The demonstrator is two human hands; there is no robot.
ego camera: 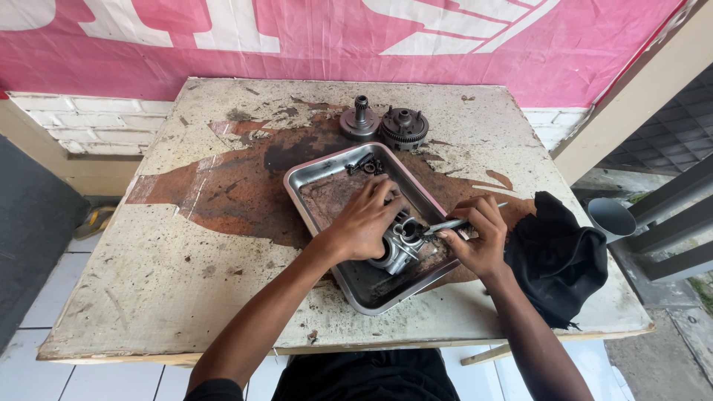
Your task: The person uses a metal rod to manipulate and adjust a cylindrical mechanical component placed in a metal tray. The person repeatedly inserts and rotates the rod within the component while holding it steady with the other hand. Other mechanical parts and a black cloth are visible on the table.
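While clamped, left hand point(365, 219) on carburetor point(397, 245) in steel tray point(319, 167), right hand point(475, 236) on tool point(453, 224).

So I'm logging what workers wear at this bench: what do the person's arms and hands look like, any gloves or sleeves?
Both are bare: the left hand and right hand have no gloves, rings or watch visible. The forearms are uncovered, with no sleeves reaching them. Only a bit of black clothing shows at the bottom edge of the view.
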